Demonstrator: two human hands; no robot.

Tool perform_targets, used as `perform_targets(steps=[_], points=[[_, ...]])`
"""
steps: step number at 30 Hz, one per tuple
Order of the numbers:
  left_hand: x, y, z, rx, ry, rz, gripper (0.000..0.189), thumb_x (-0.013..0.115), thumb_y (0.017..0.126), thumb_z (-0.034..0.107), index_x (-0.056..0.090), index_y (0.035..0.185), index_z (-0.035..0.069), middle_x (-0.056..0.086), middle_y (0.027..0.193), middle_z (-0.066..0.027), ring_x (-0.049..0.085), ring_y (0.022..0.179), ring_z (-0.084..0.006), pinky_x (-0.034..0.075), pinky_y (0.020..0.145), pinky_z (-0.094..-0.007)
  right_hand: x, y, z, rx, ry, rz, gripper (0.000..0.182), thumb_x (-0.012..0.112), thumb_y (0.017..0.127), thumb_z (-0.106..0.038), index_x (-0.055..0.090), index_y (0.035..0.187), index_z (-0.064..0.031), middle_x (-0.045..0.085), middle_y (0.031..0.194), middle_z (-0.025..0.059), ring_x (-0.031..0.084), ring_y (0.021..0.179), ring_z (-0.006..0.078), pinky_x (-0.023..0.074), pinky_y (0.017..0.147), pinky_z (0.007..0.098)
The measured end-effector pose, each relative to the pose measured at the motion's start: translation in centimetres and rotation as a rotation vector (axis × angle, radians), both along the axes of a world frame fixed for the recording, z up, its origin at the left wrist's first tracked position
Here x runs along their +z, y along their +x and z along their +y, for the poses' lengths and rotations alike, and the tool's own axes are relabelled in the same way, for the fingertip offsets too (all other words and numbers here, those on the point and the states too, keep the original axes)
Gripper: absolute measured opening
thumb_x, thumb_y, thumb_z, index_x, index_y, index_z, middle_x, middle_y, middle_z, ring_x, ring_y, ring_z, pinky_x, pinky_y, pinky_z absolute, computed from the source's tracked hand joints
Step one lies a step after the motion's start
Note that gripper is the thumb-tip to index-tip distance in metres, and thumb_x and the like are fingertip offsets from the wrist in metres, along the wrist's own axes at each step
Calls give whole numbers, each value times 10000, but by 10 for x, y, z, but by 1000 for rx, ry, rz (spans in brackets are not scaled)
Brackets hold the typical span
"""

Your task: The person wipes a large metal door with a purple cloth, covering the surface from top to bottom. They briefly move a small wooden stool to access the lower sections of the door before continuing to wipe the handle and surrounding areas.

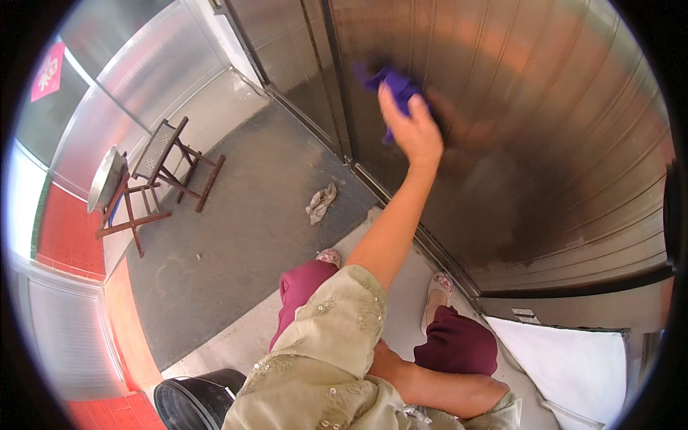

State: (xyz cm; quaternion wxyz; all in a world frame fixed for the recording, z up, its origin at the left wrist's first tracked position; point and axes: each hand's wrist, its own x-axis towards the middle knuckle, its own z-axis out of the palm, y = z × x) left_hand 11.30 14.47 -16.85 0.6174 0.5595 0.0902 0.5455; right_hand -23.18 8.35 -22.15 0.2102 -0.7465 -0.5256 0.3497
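My left hand (416, 131) is stretched out to a brown metal door panel (484, 161) and presses a crumpled purple cloth (398, 88) against it; hand and cloth are slightly blurred. My right forearm lies bent across my front. Only a small part of my right hand (381, 352) shows beside the left sleeve, so its fingers and anything in them are hidden. A wrinkled greyish rag (321, 203) lies on the dark mat (231, 231), left of the outstretched arm.
A folding stool (158, 148) stands on the mat at left, near another wooden folding frame (134, 220) bearing a metal basin (106, 180). A black bucket (188, 400) is at lower left. The door track (376, 191) runs diagonally ahead of my feet. A white panel (575, 355) stands at lower right.
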Motion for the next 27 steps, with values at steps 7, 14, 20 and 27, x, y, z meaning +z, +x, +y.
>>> perform_targets(steps=[7,14,20,27], points=[[-173,-19,-7,-236,-1037,580,451,517,920,203,442,1304,-20,532,1268,-154,522,1137,-269,393,979,-351,-25,-12,0,-116,238,7,531,493,835,-253,478,1347,-115,464,1381,116,488,1208,309,464,715,499],[5,-15,1,-264,-338,142,575,562,900,144,321,1374,-74,361,1417,-222,389,1277,-330,284,1074,-381,-1,10,10,16,-44,2,515,453,876,-262,445,1369,-117,408,1421,130,422,1261,320,423,784,501],[37,15,35,113,414,-191,561,565,866,165,366,1339,-63,394,1383,-240,370,1283,-389,258,1087,-439,-11,5,15,64,-32,-28,483,455,877,-262,482,1338,-119,449,1390,127,470,1223,324,457,749,518],[-180,2,37,-90,-649,462,558,514,933,266,361,1364,-54,437,1363,-226,467,1215,-332,362,1028,-389,-20,7,24,115,-8,-124,451,458,878,-263,526,1301,-121,496,1355,125,525,1179,329,497,709,538]])
